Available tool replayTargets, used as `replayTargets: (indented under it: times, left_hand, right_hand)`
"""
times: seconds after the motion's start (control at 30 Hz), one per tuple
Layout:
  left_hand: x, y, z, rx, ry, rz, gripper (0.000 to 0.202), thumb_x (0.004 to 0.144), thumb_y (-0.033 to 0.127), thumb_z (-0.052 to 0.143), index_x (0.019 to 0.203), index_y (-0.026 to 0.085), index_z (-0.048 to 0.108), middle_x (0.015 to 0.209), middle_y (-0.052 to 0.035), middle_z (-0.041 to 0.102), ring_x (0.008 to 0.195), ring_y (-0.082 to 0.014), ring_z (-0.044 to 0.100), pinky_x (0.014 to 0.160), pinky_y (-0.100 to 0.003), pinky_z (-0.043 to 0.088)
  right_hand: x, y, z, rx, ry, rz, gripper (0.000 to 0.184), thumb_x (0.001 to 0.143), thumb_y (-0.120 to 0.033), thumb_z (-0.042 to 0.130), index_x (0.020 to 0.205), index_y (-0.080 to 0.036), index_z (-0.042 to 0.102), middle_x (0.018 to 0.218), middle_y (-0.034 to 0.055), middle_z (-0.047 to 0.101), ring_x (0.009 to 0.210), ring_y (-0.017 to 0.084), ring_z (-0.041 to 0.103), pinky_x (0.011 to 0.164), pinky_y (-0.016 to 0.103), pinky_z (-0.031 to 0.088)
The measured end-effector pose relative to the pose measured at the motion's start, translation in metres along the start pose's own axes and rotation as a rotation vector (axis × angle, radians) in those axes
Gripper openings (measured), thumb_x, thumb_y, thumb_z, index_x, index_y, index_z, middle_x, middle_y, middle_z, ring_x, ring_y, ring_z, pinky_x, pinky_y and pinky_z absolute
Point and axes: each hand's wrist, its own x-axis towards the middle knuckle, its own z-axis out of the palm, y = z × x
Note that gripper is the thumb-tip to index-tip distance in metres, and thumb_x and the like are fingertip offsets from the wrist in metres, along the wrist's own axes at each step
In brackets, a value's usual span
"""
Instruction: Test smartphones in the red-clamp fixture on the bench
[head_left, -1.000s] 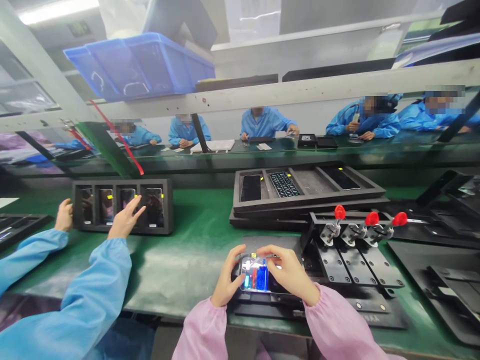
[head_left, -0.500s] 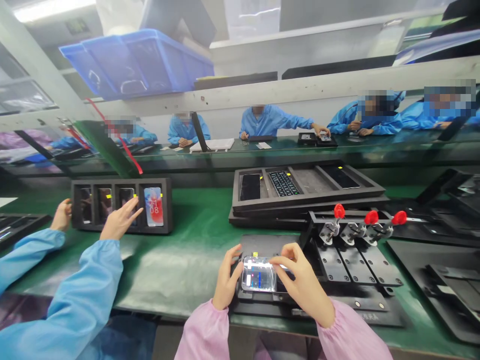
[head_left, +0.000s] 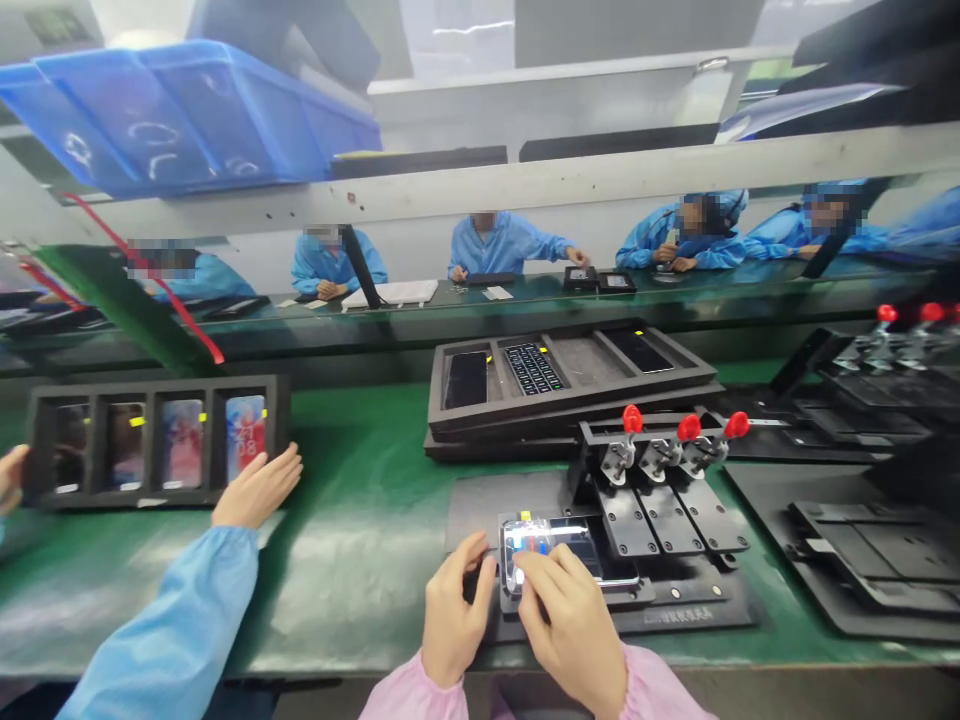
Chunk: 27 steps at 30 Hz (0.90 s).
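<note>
One phone (head_left: 591, 548) lying in fixture (head_left: 637, 530) near tabletop (head_left: 360, 570) front edge; left hand (head_left: 456, 605), thumb and fingers parted, curving beside left end; right hand (head_left: 574, 625) bunching over screen, grip unclear; bare green stretching leftward.

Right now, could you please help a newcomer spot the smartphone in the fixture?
On the green workbench, find the nearer fixture with red-knobbed clamps. The smartphone lies toward its left. Unlike phones in slotted trays, it is partly under the pink-sleeved right hand.
</note>
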Motion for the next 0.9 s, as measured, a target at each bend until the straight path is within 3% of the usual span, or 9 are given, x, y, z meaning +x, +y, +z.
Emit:
replayTargets:
  times: [0.2,0.47,0.6,0.7,0.9]
  left_hand:
    - [0.003,0.013,0.011,-0.021,-0.075,0.036,0.030,0.085,0.032,0.048,0.113,0.020,0.053,0.105,-0.0055,0.068,0.095,-0.0203,0.065,0.081,-0.031,0.054]
    - [0.002,0.006,0.010,0.041,-0.053,0.036,0.028,0.086,0.031,0.048,0.111,0.020,0.055,0.111,-0.0070,0.065,0.102,-0.0220,0.061,0.088,-0.037,0.051]
    - [0.001,0.000,0.009,0.084,-0.163,0.093,0.035,0.086,0.026,0.046,0.122,0.022,0.047,0.118,-0.0073,0.061,0.108,-0.0216,0.057,0.093,-0.038,0.047]
    - [0.002,-0.003,0.010,0.108,-0.222,0.134,0.041,0.087,0.023,0.044,0.127,0.023,0.041,0.119,-0.0072,0.059,0.108,-0.0205,0.057,0.094,-0.038,0.046]
    - [0.004,-0.009,0.009,0.113,-0.192,0.139,0.037,0.088,0.022,0.041,0.124,0.025,0.044,0.106,-0.0056,0.063,0.100,-0.0202,0.059,0.090,-0.038,0.047]
  right_hand:
    - [-0.003,0.005,-0.003,-0.061,0.131,0.023,0.010,0.078,-0.016,0.056,0.088,-0.018,0.058,0.079,0.0044,0.064,0.070,0.017,0.050,0.066,0.033,0.043]
    - [-0.015,-0.001,0.010,-0.117,0.220,-0.037,0.026,0.079,-0.006,0.050,0.101,-0.016,0.058,0.082,0.0042,0.067,0.069,0.017,0.054,0.063,0.032,0.043]
    - [-0.020,-0.004,0.012,-0.055,0.300,-0.054,0.023,0.077,-0.004,0.053,0.094,-0.017,0.060,0.079,0.0033,0.068,0.065,0.016,0.056,0.061,0.031,0.043]
    - [-0.022,0.002,0.005,-0.012,0.336,-0.030,0.025,0.076,-0.003,0.055,0.096,-0.018,0.060,0.081,0.0040,0.068,0.068,0.016,0.060,0.063,0.031,0.045]
    - [-0.022,0.025,-0.019,0.009,0.445,0.065,0.034,0.074,-0.001,0.059,0.102,-0.020,0.058,0.085,0.0057,0.066,0.076,0.017,0.061,0.068,0.033,0.049]
